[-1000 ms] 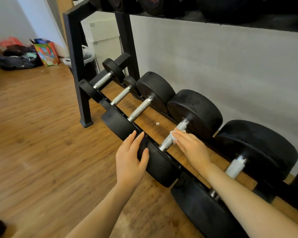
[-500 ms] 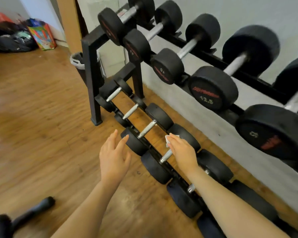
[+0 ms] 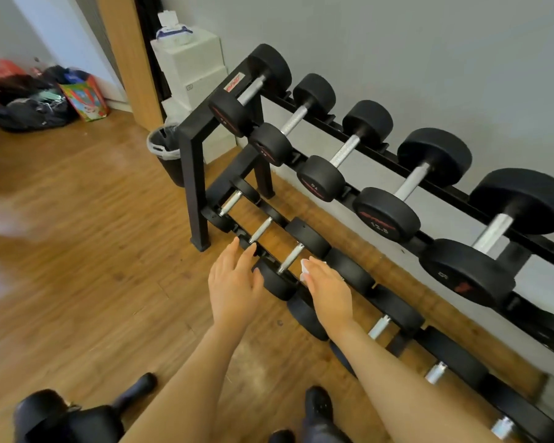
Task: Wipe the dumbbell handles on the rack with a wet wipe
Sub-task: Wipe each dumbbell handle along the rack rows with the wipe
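Note:
A black two-tier rack [image 3: 193, 174] holds black dumbbells with silver handles. My right hand [image 3: 328, 290] is over the lower tier and holds a white wet wipe [image 3: 305, 269] under its fingers, above the hidden handle of one dumbbell. Just left of it is a bare lower handle [image 3: 291, 258]. My left hand [image 3: 234, 284] hovers with fingers straight and spread, beside the front head of that dumbbell [image 3: 274, 282], holding nothing. The upper tier carries several larger dumbbells [image 3: 387, 214].
A wet-wipe pack [image 3: 173, 32] sits on stacked white boxes [image 3: 194, 71] behind the rack. A lined bin [image 3: 167, 151] stands at the rack's left leg. Bags [image 3: 29, 100] lie by the far wall. Dark equipment [image 3: 61, 417] and shoes [image 3: 317, 407] are on the wood floor nearby.
The view has pulled back and up, so the upper tier now shows. My left hand has lifted off the dumbbell head. My right hand still holds the wipe over the lower tier.

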`<state>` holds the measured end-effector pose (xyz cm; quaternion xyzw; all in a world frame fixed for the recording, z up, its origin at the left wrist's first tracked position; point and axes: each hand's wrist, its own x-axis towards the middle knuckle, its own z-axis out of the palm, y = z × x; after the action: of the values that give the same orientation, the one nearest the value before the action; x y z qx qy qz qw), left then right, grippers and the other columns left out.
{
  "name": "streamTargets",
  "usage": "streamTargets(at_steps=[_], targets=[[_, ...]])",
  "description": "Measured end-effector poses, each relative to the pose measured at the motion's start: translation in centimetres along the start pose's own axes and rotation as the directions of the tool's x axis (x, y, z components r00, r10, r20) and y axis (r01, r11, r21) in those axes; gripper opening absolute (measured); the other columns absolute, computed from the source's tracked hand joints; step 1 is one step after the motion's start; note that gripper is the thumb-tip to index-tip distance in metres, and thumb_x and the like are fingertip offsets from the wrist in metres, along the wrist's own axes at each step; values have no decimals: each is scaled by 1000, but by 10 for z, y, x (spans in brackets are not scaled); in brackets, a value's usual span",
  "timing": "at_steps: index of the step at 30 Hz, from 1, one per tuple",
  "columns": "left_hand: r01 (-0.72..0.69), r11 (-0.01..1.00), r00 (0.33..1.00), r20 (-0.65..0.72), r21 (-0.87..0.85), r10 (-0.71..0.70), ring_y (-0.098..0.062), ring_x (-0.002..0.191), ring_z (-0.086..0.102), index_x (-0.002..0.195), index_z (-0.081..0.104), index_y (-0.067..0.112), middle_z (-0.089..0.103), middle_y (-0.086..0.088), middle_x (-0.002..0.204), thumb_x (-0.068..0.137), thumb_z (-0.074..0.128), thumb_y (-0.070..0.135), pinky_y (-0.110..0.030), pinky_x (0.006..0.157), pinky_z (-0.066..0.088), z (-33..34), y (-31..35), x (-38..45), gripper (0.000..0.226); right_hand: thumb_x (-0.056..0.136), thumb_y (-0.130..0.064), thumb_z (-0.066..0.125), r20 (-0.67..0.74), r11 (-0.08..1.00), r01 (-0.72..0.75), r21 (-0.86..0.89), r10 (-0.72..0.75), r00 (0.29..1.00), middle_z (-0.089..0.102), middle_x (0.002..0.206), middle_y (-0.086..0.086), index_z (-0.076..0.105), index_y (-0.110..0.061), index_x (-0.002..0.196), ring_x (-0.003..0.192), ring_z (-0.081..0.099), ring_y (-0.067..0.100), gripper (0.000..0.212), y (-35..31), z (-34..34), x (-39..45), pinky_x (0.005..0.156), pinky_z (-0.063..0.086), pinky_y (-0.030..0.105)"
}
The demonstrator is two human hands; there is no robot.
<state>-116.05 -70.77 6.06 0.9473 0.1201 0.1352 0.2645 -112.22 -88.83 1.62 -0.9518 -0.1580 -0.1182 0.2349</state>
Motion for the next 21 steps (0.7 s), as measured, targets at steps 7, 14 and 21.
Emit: streamTargets(at_steps=[7, 14, 21], targets=[[35, 999, 998, 54, 31, -37, -35, 139, 40, 137, 59, 17, 44, -14, 150, 90, 66, 12, -51, 112, 32, 21, -3, 39, 48, 67, -8, 87, -31, 999, -2, -34, 1, 1000, 73, 101, 6, 72, -5, 105, 90, 71, 21, 40, 22, 4, 21, 72, 56, 24], [100, 994, 988, 116, 52, -105, -29, 143, 34, 141, 54, 21, 40, -9, 154, 92, 62, 16, -47, 116, 27, 47, 0, 95, 49, 76, -16, 82, 2, 1000, -2, -11, 2, 1000, 71, 113, 6, 71, -10, 115, 99, 70, 20, 41, 43, 22, 62, 76, 59, 28], [-39, 997, 975, 221, 69, 23, -28, 141, 38, 141, 55, 21, 41, -7, 153, 95, 61, 20, -46, 115, 30, 74, -14, 150, 46, 79, -17, 80, 67, 989, -124, -78, 129, 989, 70, 117, 5, 68, -11, 120, 99, 69, 19, 43, 57, 45, 89, 77, 60, 31]])
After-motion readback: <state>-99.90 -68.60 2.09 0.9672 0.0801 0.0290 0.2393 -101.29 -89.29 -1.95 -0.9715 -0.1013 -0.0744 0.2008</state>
